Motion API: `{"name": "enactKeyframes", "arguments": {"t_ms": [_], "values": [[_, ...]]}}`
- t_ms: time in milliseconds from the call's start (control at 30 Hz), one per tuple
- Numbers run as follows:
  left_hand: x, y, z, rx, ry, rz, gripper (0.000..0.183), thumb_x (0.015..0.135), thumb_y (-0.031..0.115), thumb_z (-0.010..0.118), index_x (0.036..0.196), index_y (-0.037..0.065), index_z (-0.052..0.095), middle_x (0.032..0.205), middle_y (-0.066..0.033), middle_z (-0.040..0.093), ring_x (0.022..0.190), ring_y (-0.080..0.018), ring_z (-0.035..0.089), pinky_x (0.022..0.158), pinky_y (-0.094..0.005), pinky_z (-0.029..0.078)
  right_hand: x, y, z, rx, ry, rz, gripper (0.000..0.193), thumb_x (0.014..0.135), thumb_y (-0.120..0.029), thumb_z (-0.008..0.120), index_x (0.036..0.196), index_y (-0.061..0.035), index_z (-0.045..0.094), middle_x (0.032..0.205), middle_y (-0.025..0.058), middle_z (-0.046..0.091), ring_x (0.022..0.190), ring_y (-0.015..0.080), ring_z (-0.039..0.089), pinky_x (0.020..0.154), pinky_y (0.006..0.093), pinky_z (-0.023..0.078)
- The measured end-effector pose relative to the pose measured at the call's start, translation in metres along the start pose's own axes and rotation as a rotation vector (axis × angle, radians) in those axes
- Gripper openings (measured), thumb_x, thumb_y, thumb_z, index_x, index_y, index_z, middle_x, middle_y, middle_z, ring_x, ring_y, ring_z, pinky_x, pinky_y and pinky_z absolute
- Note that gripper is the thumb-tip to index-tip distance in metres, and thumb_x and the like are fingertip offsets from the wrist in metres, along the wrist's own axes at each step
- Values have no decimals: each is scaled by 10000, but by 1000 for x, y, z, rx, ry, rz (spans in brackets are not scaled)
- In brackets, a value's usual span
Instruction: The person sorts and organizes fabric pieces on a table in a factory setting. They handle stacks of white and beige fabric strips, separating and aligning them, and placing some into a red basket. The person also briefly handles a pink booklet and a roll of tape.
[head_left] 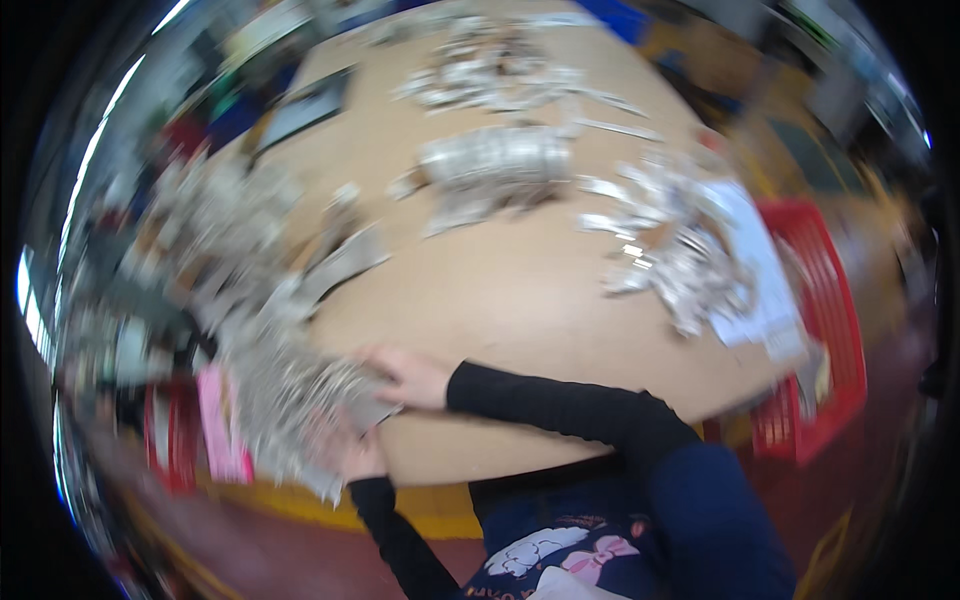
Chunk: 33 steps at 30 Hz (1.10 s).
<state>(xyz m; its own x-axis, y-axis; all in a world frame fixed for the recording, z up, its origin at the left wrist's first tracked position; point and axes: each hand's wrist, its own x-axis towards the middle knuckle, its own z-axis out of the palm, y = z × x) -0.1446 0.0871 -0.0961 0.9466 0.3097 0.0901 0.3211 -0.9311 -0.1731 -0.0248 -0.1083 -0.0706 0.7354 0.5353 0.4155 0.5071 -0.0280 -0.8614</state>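
A large heap of grey-white strips, perhaps fabric (290,385), lies over the table's near left corner, some of it hanging past the edge. Into its near side reaches my left hand (358,455), its fingers hidden among the strips and blurred. My right hand (412,378) comes across from the right and touches the heap's right side. Motion smears its fingers, so their grip does not show. Just below those fingers a flat grey piece (372,408) sticks out of the heap.
On the tan table (480,300) stand a stacked grey-white bundle (495,158), a loose strip pile (480,75) at the far end and another (690,250) beside white paper (745,260). Red baskets (845,330) (170,440) flank the table. A dark flat board (310,108) lies far left.
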Motion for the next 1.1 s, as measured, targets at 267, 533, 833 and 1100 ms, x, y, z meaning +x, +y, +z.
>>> {"name": "enactKeyframes", "arguments": {"t_ms": [267, 533, 833, 1100], "values": [[38, -28, 9, -222, 298, 322, 820, 938, 683, 337, 1582, 202, 177, 1645, -100, 134, 1505, -355, 106, 1161, -618, 47, -139, -44, -86, -173, 114, -52, 598, 808, -57, 656, 1376, -71, 471, 1339, 195, 518, 1217, 379, 515, 1044, 449, 428], [31, 88, -31, -740, 251, 712, 789, 925, 535, 499, 1554, 135, 237, 1605, -163, 218, 1487, -400, 151, 1164, -618, 31, -269, -161, -250, -704, 648, -32, 503, 825, -9, 665, 1312, -82, 561, 1365, 134, 543, 1198, 326, 556, 950, 402, 482], [-89, 256, -86, -566, -198, 1610, 711, 849, 388, 704, 1455, 132, 436, 1529, -188, 375, 1426, -447, 288, 1154, -647, 60, -443, -138, -451, -514, 1562, 305, 360, 905, -90, 646, 1255, -32, 582, 1241, 79, 617, 1035, 162, 615, 879, 306, 496], [-166, 323, -119, -347, -185, 1692, 661, 817, 443, 703, 1421, 256, 513, 1496, -33, 457, 1356, -323, 428, 1123, -658, 179, -573, 38, -535, -696, 1054, 1170, 372, 850, -244, 658, 1162, -43, 685, 1068, 190, 705, 1017, 325, 672, 910, 380, 515]]}}
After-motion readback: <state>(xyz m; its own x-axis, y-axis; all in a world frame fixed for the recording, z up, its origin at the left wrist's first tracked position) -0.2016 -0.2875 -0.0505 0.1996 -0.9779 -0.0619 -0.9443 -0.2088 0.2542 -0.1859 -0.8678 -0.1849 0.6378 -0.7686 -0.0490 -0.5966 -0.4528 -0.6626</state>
